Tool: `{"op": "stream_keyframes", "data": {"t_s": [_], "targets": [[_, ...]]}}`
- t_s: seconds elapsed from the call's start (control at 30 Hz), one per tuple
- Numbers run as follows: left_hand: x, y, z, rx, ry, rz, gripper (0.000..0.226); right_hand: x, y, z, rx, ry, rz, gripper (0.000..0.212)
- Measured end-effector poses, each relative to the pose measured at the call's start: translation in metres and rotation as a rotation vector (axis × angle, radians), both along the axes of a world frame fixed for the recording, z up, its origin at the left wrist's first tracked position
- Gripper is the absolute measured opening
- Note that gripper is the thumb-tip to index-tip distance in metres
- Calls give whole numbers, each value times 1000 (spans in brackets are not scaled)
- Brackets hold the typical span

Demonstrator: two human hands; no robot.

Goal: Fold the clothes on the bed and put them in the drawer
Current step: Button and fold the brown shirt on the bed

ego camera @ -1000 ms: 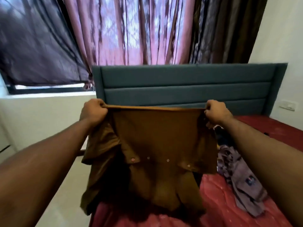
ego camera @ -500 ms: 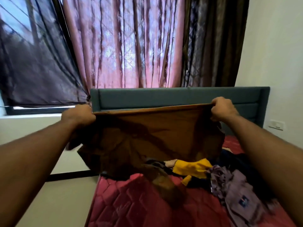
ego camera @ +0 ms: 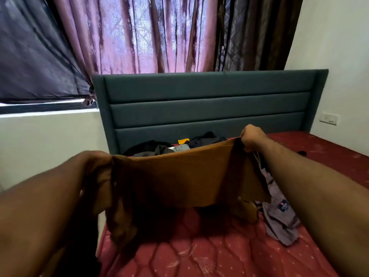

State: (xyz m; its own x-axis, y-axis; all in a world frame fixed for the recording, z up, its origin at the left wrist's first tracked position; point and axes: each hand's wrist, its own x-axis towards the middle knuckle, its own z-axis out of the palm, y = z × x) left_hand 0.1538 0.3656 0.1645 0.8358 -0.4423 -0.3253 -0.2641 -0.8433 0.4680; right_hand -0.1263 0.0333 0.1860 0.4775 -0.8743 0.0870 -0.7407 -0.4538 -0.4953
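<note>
Red mattress (ego camera: 199,256), brown shirt (ego camera: 169,180) gripped by left hand (ego camera: 97,158), right hand (ego camera: 250,136)

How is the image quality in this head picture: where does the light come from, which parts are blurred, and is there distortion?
Head view: daylight comes through the pink curtain behind the headboard, so the brown shirt is backlit, and its lower folds are dark; the left hand is smeared by motion blur, while the right hand is sharper; the wide lens enlarges both forearms near the edges.

Bed (ego camera: 209,254) with red quilted mattress
Dark clothes pile (ego camera: 173,145) lies beyond the hands; grey garment (ego camera: 279,220) beside the right forearm.
</note>
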Motion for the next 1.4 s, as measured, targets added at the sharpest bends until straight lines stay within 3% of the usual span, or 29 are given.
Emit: {"op": "stream_keyframes", "data": {"t_s": [0.1,0.23,0.27,0.3,0.33,0.4,0.47,0.5,0.57,0.63,0.7,0.77,0.8,0.83,0.93,1.0,1.13,1.33,1.4], "targets": [[18,-25,9,-495,370,253,26,17,-22,6,-84,-114,-56,30],[26,-67,71,-1117,546,171,46,25,-48,54,-224,-363,-131,32],[25,-78,93,-1329,467,148,40,22,-49,69,-286,-429,-120,31],[26,-84,113,-1489,270,124,35,20,-49,84,-353,-492,-93,30],[23,-84,129,-1550,25,83,53,16,-44,99,-411,-551,-65,29],[18,-69,143,-1387,-507,-65,80,3,-26,123,-494,-642,-24,28],[8,-48,133,-894,-964,-301,76,-18,-7,123,-521,-645,-7,25],[3,-42,121,-628,-1048,-411,68,-30,-3,113,-519,-590,-8,23],[-14,-34,84,-47,-1029,-558,50,-56,7,69,-454,-382,-1,21],[-34,-33,29,211,-927,-580,46,-81,17,4,-331,-165,9,21],[-54,-23,-32,187,-675,-519,54,-99,27,-63,-208,-41,25,21],[-71,-9,-99,122,-416,-435,81,-111,33,-128,-121,71,10,27],[-83,-2,-133,155,-394,-477,93,-117,37,-161,-84,129,1,30],[-88,2,-166,189,-437,-512,93,-121,38,-193,-57,186,5,33],[-109,21,-252,355,-435,-677,56,-135,33,-302,89,332,11,42],[-121,35,-288,443,-403,-722,53,-143,49,-343,150,395,-6,37],[-146,50,-326,600,-300,-666,75,-156,80,-368,164,493,114,39],[-165,51,-325,538,-152,-600,80,-162,91,-354,113,614,-55,29],[-166,58,-322,420,-64,-576,70,-166,100,-347,95,691,-93,34]]}}
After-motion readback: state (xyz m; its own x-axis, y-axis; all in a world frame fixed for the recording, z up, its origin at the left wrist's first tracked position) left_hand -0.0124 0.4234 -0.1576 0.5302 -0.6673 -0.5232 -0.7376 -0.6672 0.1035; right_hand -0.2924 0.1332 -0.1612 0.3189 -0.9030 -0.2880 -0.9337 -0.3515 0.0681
